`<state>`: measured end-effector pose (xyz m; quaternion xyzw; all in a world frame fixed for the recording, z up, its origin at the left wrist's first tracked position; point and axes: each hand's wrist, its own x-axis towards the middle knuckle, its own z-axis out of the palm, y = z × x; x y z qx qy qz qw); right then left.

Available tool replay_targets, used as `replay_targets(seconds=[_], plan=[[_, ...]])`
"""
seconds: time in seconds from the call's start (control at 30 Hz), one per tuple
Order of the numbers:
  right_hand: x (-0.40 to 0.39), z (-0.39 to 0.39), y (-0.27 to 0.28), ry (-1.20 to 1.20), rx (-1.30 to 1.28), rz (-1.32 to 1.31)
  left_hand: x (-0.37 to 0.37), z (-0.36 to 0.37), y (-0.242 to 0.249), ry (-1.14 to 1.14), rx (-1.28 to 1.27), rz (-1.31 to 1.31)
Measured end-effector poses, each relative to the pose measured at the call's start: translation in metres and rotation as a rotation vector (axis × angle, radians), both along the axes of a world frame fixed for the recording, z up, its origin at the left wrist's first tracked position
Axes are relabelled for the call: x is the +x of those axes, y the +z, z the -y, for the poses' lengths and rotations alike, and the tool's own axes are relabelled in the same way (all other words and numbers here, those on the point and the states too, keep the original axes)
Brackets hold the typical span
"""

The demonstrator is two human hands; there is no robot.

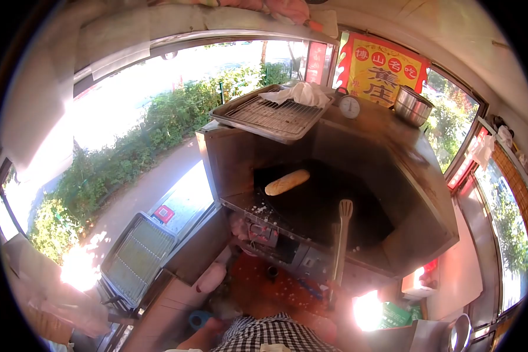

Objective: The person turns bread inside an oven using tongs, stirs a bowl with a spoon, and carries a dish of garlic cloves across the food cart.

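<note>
A pair of long tongs [342, 243] with a slotted tip points up over the dark cooking surface [328, 193]. My right hand [334, 291], pale in the glare, is closed around the lower end of the tongs. Left of the tip and apart from it, a long golden-brown bread [287, 182] lies on that surface. Low in the view is my left hand [215, 326], close to a blue round item [200, 320]; its fingers are too blurred to make out.
A wire rack tray [270, 120] with a white cloth [302, 94], a dial gauge [349, 107] and a metal pot [412, 107] stand on top of the oven housing. Another rack tray [138, 255] is at left. White crumbs dot the front ledge [258, 209].
</note>
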<state>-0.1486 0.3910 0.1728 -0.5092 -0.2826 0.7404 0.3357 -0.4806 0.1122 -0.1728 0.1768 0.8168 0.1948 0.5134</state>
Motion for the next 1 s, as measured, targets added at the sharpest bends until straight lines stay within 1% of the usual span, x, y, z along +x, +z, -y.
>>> replay_targets(seconds=[0.07,0.13,0.17,0.2,0.27,0.33,0.37,0.43,0.47,0.53,0.57,0.6,0.63,0.67,0.7,0.73,0.77,0.8,0.9,1.0], plan=[[0.002,0.000,0.002,-0.011,0.019,-0.010,-0.003,0.007,0.002,-0.313,0.138,-0.133],[0.006,0.001,-0.001,-0.020,0.051,-0.046,-0.001,0.009,0.011,-0.365,0.109,-0.142],[0.007,0.002,0.002,-0.017,0.054,-0.051,0.008,-0.002,0.040,-0.259,0.010,-0.084],[0.006,0.003,0.007,-0.015,0.056,-0.055,0.014,-0.008,0.055,-0.153,-0.089,-0.025],[0.006,0.005,0.012,-0.002,0.072,-0.066,0.009,0.008,0.023,-0.318,0.246,-0.163],[0.005,0.006,0.012,0.020,0.103,-0.084,0.010,0.013,0.013,-0.368,0.467,-0.210],[0.004,0.006,0.014,0.035,0.105,-0.079,0.009,0.013,0.010,-0.337,0.519,-0.190],[0.003,0.007,0.015,0.064,0.107,-0.070,0.011,0.005,0.027,-0.319,0.364,-0.158],[0.002,0.007,0.014,0.076,0.114,-0.078,0.011,-0.006,0.041,-0.329,0.162,-0.149],[0.000,0.008,0.011,0.097,0.124,-0.091,0.015,-0.021,0.078,-0.235,-0.033,-0.087],[-0.001,0.008,0.011,0.107,0.121,-0.073,0.019,-0.025,0.098,-0.132,-0.023,-0.037],[-0.003,0.008,0.012,0.117,0.118,-0.055,0.020,-0.026,0.107,-0.029,-0.014,0.013],[-0.005,0.008,0.013,0.128,0.115,-0.036,0.014,-0.019,0.082,-0.023,-0.016,0.012],[-0.008,0.008,0.014,0.119,0.108,-0.029,0.004,-0.010,0.041,-0.016,-0.018,0.011],[-0.012,0.009,0.015,0.110,0.101,-0.021,-0.004,-0.004,0.011,-0.008,-0.019,0.010],[-0.015,0.009,0.016,0.102,0.095,-0.015,-0.010,-0.003,-0.004,-0.058,-0.014,-0.007],[-0.017,0.008,0.016,0.111,0.098,-0.022,-0.014,-0.001,-0.014,-0.107,-0.008,-0.024],[-0.019,0.007,0.015,0.121,0.101,-0.030,-0.016,-0.001,-0.013,-0.156,-0.002,-0.042],[-0.025,0.003,0.008,0.155,0.119,-0.063,-0.021,0.000,-0.012,-0.021,-0.008,0.024],[-0.032,0.000,0.007,0.185,0.114,-0.073,-0.029,0.000,-0.017,-0.111,-0.013,0.001]])
